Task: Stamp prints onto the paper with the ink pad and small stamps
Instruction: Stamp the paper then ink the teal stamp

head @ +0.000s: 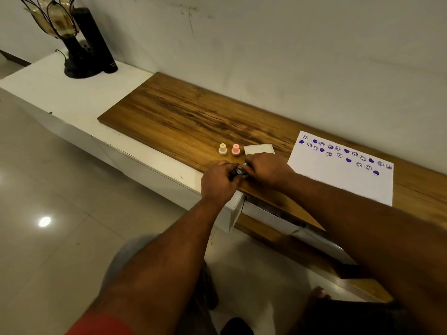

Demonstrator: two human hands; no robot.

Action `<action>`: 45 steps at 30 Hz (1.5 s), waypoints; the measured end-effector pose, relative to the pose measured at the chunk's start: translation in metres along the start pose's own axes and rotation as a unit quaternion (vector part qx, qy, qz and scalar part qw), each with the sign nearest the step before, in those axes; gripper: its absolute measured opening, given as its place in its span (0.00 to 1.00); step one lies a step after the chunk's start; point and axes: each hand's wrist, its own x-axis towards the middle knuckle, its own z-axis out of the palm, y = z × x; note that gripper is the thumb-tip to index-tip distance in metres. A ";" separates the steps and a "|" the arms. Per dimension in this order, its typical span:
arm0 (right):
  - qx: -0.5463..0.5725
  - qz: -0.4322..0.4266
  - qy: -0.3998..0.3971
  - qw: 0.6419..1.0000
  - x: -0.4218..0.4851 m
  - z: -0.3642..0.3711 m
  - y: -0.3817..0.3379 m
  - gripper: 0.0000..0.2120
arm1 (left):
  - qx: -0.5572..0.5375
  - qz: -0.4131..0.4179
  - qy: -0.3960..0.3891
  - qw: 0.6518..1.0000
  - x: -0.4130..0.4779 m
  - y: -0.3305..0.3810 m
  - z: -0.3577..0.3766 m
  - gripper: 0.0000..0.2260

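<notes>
White paper sheet (338, 175) with purple prints lies on the wooden counter (183, 117). Left hand (219, 181) and right hand (266, 169) together grip a small object (240, 170) (mostly hidden).

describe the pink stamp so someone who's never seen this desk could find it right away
Start at the wooden board along the wall, then look just beyond the two hands meeting at its front edge. Two small knob-shaped stamps stand upright there side by side, left of a white square lid. The pink stamp is the one nearer the lid; the cream stamp stands on its other side.
</notes>
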 end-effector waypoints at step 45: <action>-0.062 0.123 0.190 0.972 -0.011 -0.057 0.047 0.25 | 0.156 0.043 -0.095 0.982 0.041 0.053 0.021 0.28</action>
